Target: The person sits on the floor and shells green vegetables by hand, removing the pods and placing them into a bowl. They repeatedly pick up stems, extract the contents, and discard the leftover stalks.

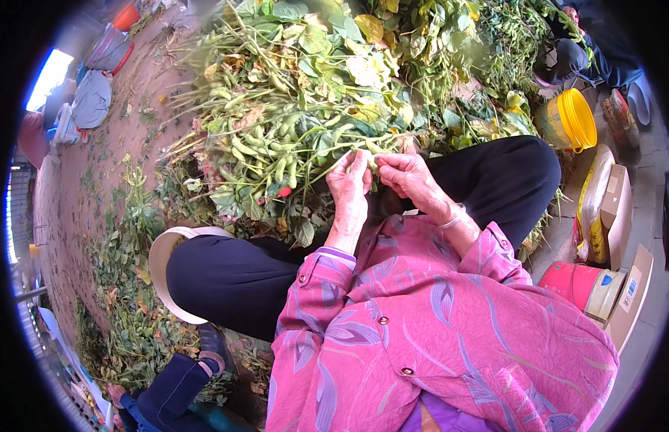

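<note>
A heap of cut soybean plants point(269, 108), thick with green pods and yellowing leaves, lies in front of my knees. At its near edge my left hand point(349, 181) pinches part of a soybean plant between thumb and forefinger. My right hand point(413, 175) is close beside it, thumb and fingers closed on a green soybean pod point(373, 160) between the two hands. The fingers partly hide the pod and the stem. Several plump pods point(283, 167) hang from stems just left of my hands.
A cream tub point(159, 270) stands by my left knee. On the right are a yellow bucket point(569, 119), a cardboard box point(618, 216) and a red-and-white container point(577, 286). Other people sit at lower left point(172, 391) and upper right point(599, 54). Plant litter point(134, 324) covers ground at left.
</note>
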The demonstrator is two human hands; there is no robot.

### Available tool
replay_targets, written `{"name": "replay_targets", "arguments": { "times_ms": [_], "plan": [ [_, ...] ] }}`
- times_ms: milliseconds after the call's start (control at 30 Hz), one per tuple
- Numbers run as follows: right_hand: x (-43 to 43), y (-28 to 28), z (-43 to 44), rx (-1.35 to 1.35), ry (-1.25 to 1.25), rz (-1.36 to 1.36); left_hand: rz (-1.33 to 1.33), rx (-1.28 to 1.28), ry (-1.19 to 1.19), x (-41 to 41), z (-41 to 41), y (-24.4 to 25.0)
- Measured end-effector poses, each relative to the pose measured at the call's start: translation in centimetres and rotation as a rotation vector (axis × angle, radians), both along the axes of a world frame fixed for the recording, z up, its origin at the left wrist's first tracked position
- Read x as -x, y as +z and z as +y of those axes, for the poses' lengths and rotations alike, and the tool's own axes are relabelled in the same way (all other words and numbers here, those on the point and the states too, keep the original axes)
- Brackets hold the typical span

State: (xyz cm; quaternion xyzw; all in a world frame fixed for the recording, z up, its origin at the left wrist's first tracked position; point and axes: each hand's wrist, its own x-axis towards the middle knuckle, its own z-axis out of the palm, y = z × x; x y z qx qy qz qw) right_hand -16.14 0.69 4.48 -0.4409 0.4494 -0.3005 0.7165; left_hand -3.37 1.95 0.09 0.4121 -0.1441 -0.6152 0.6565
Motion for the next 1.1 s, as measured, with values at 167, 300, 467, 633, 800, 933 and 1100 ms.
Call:
{"name": "replay_targets", "arguments": {
  "times_ms": [167,300,467,633,800,933,1100],
  "plan": [
    [-0.1,-0.3,-0.2,-0.201,0.011,-0.226,0.270,0.004,-0.214,-1.6,0.3,0.1],
    [1.0,-1.0,-0.9,0.027,0.160,-0.232,0.227,0.029,-0.305,-1.8,0.3,0.9],
    [-0.1,-1.3,-0.7,0.587,0.083,0.159,-0.067,0.036,-0.219,-1.6,0.3,1.4],
    [0.6,0.3,-0.6,0.202,0.124,0.077,-0.048,0.070,-0.267,-2.0,0.2,0.9],
    [1.3,-0.8,-0.6,-0.138,0.004,-0.274,0.038,0.034,-0.307,-1.9,0.0,1.6],
    [0.5,-2.1,0.0,-0.231,-0.018,-0.374,0.056,0.065,-0.284,-2.3,0.3,1.2],
    [0.3,-1.3,0.4,0.022,-0.065,-0.185,-0.044,0.002,-0.244,-1.6,-0.1,1.3]
  ]
}}
